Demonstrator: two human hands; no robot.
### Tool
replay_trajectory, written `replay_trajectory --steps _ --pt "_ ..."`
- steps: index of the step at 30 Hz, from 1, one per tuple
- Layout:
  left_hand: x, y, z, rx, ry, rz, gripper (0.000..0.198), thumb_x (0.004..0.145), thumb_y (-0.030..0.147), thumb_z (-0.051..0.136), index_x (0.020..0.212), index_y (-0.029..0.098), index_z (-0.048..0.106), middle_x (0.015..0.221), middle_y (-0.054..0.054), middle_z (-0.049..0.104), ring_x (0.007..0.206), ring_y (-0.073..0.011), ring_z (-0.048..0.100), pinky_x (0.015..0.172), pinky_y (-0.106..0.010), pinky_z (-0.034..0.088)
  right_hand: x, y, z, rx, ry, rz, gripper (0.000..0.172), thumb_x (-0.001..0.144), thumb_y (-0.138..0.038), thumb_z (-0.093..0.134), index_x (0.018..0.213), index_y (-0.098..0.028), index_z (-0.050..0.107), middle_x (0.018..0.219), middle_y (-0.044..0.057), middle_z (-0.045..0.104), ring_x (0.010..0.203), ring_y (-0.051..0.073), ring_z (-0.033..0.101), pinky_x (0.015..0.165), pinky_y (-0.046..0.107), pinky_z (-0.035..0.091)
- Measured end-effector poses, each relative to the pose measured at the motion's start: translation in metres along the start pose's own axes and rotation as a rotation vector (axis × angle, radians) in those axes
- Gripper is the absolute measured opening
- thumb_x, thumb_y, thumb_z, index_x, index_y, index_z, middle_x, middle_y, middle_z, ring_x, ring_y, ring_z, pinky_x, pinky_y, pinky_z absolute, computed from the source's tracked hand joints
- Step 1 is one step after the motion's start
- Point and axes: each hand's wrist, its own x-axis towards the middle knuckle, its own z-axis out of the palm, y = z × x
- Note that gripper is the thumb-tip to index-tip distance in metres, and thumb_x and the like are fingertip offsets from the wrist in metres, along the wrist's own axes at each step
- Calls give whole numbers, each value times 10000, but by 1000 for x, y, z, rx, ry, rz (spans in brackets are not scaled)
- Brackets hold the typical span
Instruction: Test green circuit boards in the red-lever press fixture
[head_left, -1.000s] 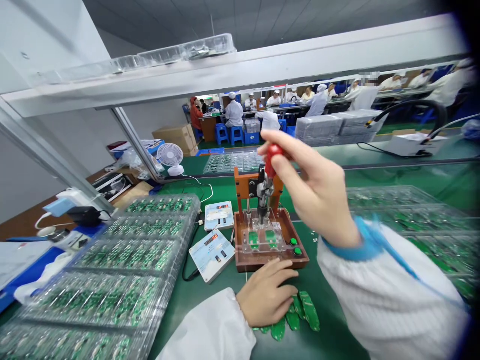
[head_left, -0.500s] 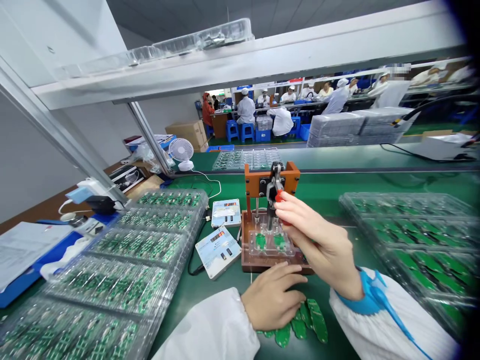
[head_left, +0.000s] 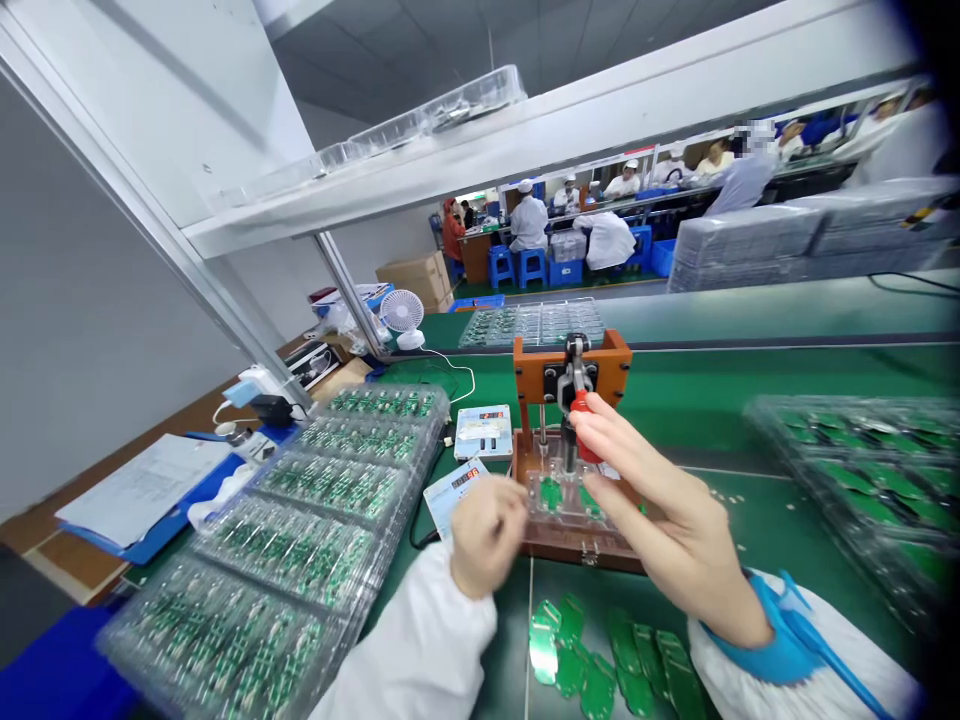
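Note:
My left hand (head_left: pixel 486 535), blurred, hovers in front of the fixture's left edge with its fingers curled; whatever may be inside them is hidden. My right hand (head_left: pixel 667 510) is open, its straight fingers lying against the red handle (head_left: pixel 586 440) of the toggle clamp (head_left: pixel 576 375), thumb apart. This clamp sits on an orange-and-brown test fixture (head_left: pixel 611 357). Under its clear plate, a green circuit board (head_left: pixel 551 492) shows on the left, with more green beside it. Several loose green boards (head_left: pixel 598 685) lie on the bench below my hands.
To the left is a clear tray (head_left: pixel 442 415) of populated boards; another tray (head_left: pixel 885 415) with green boards stands right. Two display boxes, one being a counter box (head_left: pixel 482 432), sit left of the fixture. A small fan (head_left: pixel 403 312) stands behind. Overhead runs a shelf (head_left: pixel 420 170). Co-workers sit far back.
My left hand has lifted off the loose boards and moved up and left, fingers now curled, uncovering the pile. My right hand stays at the red handle, its thumb now apart. The view has turned left.

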Motion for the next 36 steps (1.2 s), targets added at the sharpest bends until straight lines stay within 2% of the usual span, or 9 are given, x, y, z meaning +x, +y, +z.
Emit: replay_trajectory --steps 2,4,5,7,10,16,23,29,36 --pt "24 -27 -19 71 -192 -306 300 991 274 562 704 187 558 820 -41 692 848 -188 692 822 -336 563 1 1 0 21 -4 -7 572 999 -50 544 1481 -356 509 1517 -75 521 1467 208 412 1236 388 397" --pt "42 -55 -34 212 -565 -496 126 882 313 711 917 192 710 1203 -114 699 1195 -292 630 1056 -446 494 2 2 1 37 -6 -17 571 1002 -46 535 1482 -355 507 1517 -75 523 1473 199 402 1244 385 381" --pt "49 -67 -39 323 -753 -554 339 794 339 803 1096 205 725 1423 -140 585 1384 -359 481 1159 -510 395 3 2 1 45 -5 -19 571 1003 -45 532 1484 -353 505 1519 -74 520 1476 198 396 1247 384 376" --pt "58 -85 -44 522 -1060 -624 846 651 392 907 1416 239 579 1661 -140 254 1546 -428 124 1243 -581 206 3 3 2 54 -6 -21 571 1005 -45 527 1488 -349 500 1523 -69 517 1480 194 390 1248 384 373" --pt "65 -97 -41 674 -1291 -647 1155 606 540 903 1576 240 353 1701 -126 13 1546 -435 -72 1252 -587 134 3 2 3 56 -10 -23 572 1007 -48 525 1492 -352 494 1527 -64 513 1482 195 386 1244 391 381" --pt "69 -99 -31 754 -1423 -610 1255 589 641 872 1607 228 266 1700 -126 -19 1547 -425 -73 1257 -549 143 2 1 2 58 -6 -36 582 1008 -50 526 1506 -348 475 1533 -58 508 1481 196 387 1242 387 383" --pt "72 -97 -24 813 -1469 -588 1280 562 668 875 1604 235 271 1707 -110 -9 1543 -448 -71 1250 -584 141 2 3 5 59 4 -40 576 1007 -52 527 1500 -349 484 1524 -59 519 1483 203 386 1245 402 379" --pt "78 -96 -35 772 -1456 -654 1300 606 622 860 1629 219 166 1703 -112 -47 1554 -402 -71 1269 -525 141 1 3 5 61 -2 -20 580 1010 -61 527 1503 -361 475 1529 -56 512 1487 205 378 1243 412 383" --pt "73 -98 -42 797 -1511 -682 1439 475 707 872 1628 223 160 1698 -131 -60 1539 -423 -137 1259 -589 72 2 3 5 57 2 -32 580 1011 -64 525 1498 -376 478 1523 -59 518 1485 205 383 1230 415 406"
